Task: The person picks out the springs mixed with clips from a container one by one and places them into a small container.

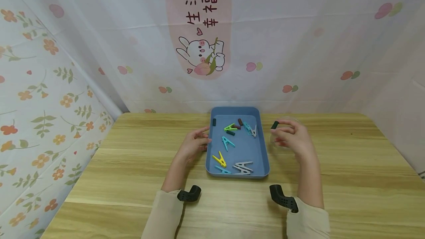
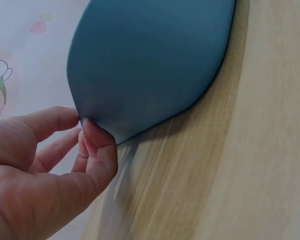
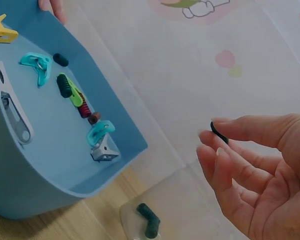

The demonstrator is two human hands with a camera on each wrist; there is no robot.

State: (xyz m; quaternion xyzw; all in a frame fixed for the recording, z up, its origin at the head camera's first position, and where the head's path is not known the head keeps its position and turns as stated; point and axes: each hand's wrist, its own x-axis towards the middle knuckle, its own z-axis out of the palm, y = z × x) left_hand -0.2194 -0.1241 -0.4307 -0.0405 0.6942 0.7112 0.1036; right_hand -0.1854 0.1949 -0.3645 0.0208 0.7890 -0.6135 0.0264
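Note:
My left hand (image 1: 194,144) pinches the left rim of a blue tray (image 1: 264,158), fingertips at its edge; the left wrist view shows the tray's outer wall (image 2: 155,65). Between thumb and fingertips, my right hand (image 1: 295,137) holds a small dark green ribbed cylinder (image 1: 274,125), to the right of the tray. Under that hand stands a clear container (image 3: 177,200) with dark green ribbed pieces (image 3: 149,220) inside; the head view mostly hides it. Inside the tray lie a yellow clip (image 1: 220,159), a lime clip (image 1: 230,127), several turquoise clips (image 1: 227,143) and grey clips (image 1: 244,166).
Dark green ribbed cylinders (image 1: 214,122) and brown-red ones (image 1: 240,122) also lie in the tray. The wooden table (image 1: 132,172) extends to both sides. A patterned curtain (image 1: 282,47) hangs behind its far edge. Both wrists wear black mounts (image 1: 190,194).

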